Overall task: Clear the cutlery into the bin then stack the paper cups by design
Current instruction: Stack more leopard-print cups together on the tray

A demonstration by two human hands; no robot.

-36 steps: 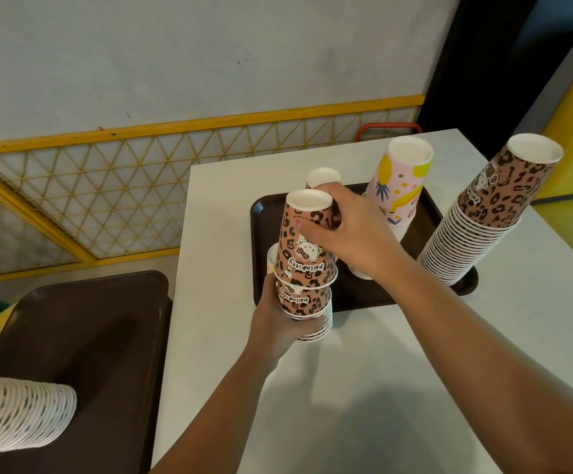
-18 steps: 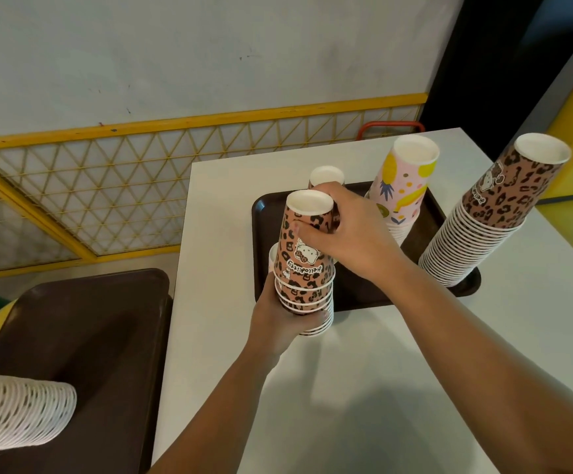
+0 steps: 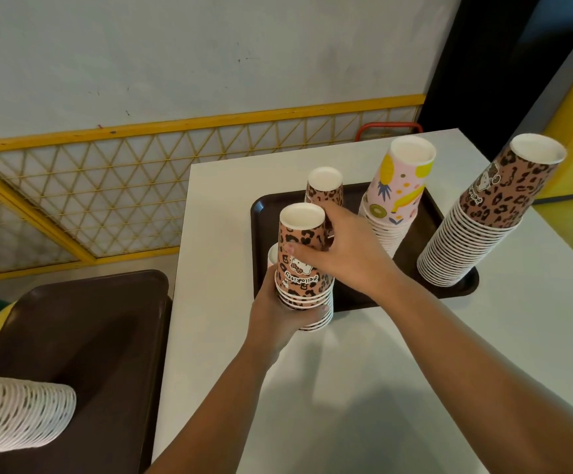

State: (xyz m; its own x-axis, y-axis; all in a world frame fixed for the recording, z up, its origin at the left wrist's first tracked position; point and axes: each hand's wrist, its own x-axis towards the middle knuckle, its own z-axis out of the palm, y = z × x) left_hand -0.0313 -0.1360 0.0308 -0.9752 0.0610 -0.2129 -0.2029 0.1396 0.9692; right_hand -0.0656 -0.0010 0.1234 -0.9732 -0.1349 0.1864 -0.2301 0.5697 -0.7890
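Over the tabletop (image 3: 363,388) edge, L hand (image 3: 275,319) grips the bottom of a short leopard stack (image 3: 304,268); R hand (image 3: 343,254) curls round its top cup, thumb on the print. I see the stack held upside down, just at the tray (image 3: 449,292) front-left corner. On tray: lone leopard cup (image 3: 324,191), fruit stack (image 3: 399,193), tall leopard stack (image 3: 483,220) w/ base over the right rim.

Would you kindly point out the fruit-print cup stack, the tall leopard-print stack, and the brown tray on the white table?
fruit-print cup stack (image 3: 402,186), head view, side of its top cup.
tall leopard-print stack (image 3: 504,196), head view, patterned side of its top cup.
brown tray (image 3: 261,213), head view, its far-left rim.
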